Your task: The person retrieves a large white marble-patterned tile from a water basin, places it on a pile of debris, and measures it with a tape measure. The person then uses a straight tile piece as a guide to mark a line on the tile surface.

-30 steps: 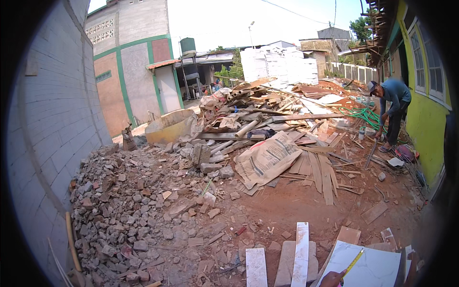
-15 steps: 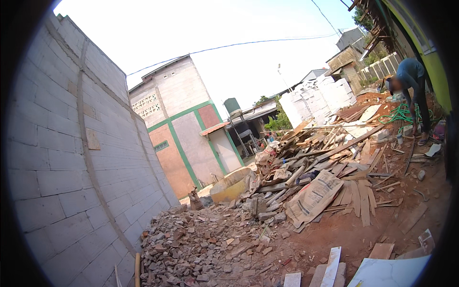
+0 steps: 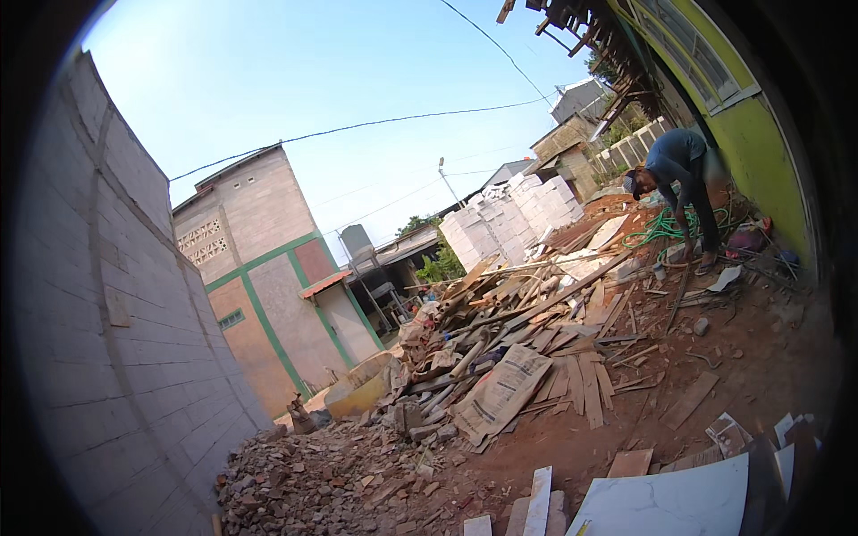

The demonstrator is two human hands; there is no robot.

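Observation:
Neither of my hands shows in the head view. Closest to me, at the lower right edge, lies a white marbled sheet (image 3: 670, 500). Left of it are narrow white strips (image 3: 539, 500) on brown boards. Farther off, a heap of planks and poles (image 3: 518, 308) fills the middle, with a flattened brown paper sack (image 3: 502, 389) on its near side. At the right a co-worker (image 3: 677, 165) in a blue top bends low, arms reaching to the ground beside a green hose (image 3: 660, 228).
Broken masonry rubble (image 3: 304, 482) covers the ground along the grey block wall (image 3: 134, 330). White blocks (image 3: 509, 223) are stacked behind the planks. A yellow-green wall (image 3: 764, 170) stands at the right. Reddish soil (image 3: 590, 447) and loose boards lie in front.
My view has turned to the right, so the scene sits farther left. More of the yellow-green wall and the marbled sheet shows. The co-worker remains bent over.

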